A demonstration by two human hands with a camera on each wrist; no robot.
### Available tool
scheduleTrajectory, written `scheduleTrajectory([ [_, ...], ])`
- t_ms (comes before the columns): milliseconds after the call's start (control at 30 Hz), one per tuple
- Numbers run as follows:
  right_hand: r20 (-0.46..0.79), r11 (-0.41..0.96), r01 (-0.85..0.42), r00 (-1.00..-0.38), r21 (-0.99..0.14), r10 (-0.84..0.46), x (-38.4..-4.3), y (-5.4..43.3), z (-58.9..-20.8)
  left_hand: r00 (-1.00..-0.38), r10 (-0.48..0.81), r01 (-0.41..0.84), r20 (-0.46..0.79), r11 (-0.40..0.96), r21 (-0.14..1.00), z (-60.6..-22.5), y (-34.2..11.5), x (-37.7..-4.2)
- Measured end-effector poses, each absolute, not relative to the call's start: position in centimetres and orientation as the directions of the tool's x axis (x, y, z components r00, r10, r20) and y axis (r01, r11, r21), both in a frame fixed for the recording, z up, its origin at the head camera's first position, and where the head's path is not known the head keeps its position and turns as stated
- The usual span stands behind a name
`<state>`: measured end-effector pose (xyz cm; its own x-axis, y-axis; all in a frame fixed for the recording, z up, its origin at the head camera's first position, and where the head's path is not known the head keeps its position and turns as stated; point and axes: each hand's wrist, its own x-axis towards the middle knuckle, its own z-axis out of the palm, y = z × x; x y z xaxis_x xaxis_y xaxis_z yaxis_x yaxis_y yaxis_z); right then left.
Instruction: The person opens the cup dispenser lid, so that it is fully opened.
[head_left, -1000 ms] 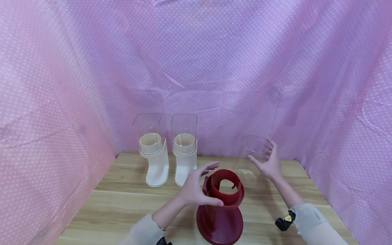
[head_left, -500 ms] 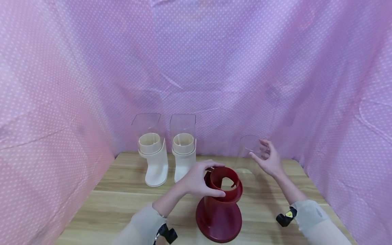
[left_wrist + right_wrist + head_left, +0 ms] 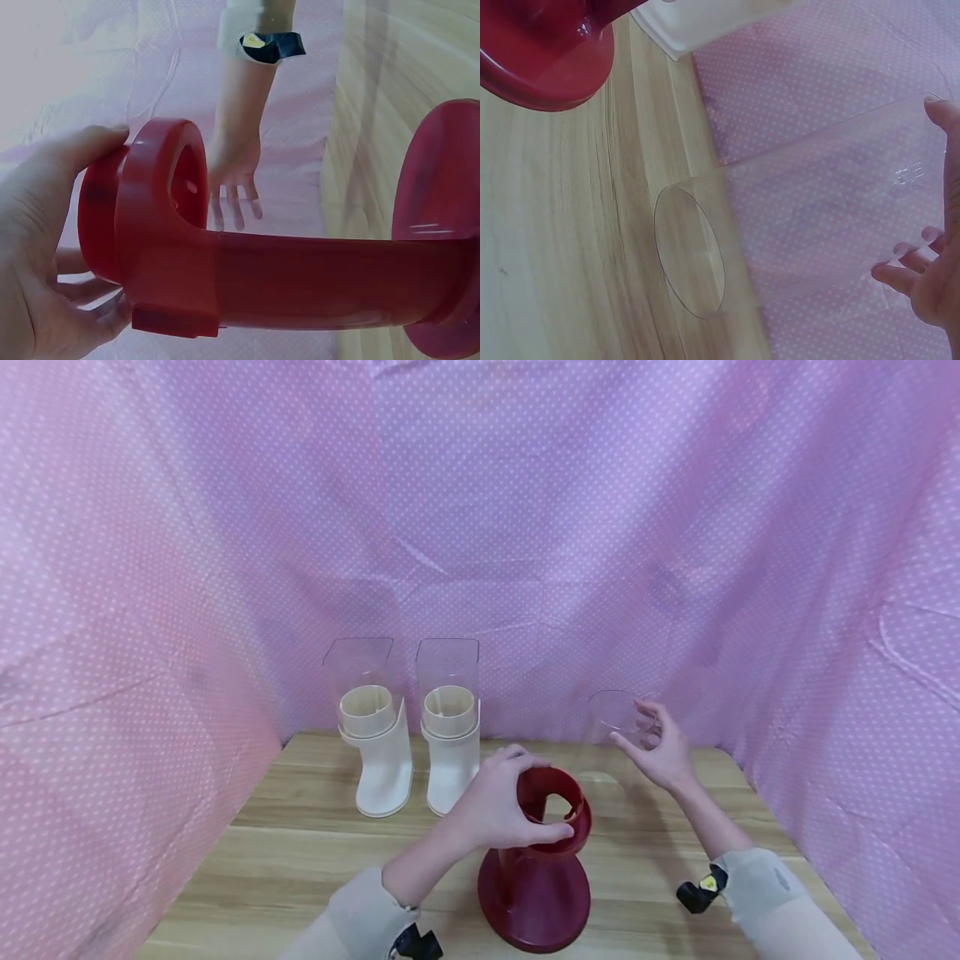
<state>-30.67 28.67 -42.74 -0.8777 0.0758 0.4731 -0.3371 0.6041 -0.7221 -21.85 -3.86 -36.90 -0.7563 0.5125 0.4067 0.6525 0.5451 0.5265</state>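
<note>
A glossy red dispenser stand [image 3: 534, 897] with a round base, a curved column and a ring-shaped top stands upright at the front of the table. My left hand [image 3: 495, 802] grips the red collar [image 3: 100, 217] in that top, thumb on the near side and fingers round the far side. To the right, my right hand [image 3: 663, 756] holds a clear plastic cylinder [image 3: 810, 210] near its upper end, with thumb and fingers on opposite sides. The lower rim of the cylinder shows as a thin dark oval in the right wrist view. Nothing is visible inside it.
Behind and left of the red stand are two white dispenser stands [image 3: 384, 781], each with a cream collar and a clear squarish container [image 3: 448, 662] on top. A pink dotted curtain [image 3: 480, 510] encloses the wooden table [image 3: 247, 868] at the back and sides.
My left hand has moved from beside the red stand's top to a grip around its collar. My right hand and the clear cylinder have shifted only slightly left.
</note>
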Motion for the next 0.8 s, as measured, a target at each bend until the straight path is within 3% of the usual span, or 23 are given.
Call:
scheduleTrajectory([
  [300, 0.470, 0.609, -0.335, -0.880, -0.719, 0.071, -30.6, 28.6, -42.6, -0.643, 0.677, 0.739, 0.359, 0.424, 0.523, -36.3, -4.7, -23.7],
  [567, 0.477, 0.625, -0.331, -0.876, -0.707, 0.075, -30.7, 28.6, -42.5, -0.780, 0.502, 0.625, 0.373, 0.627, 0.465, -36.4, -3.8, -21.8],
  [800, 0.465, 0.626, -0.319, -0.882, -0.712, 0.079, -30.6, 28.8, -42.6, -0.754, 0.551, 0.656, 0.358, 0.603, 0.455, -36.6, -4.0, -22.4],
])
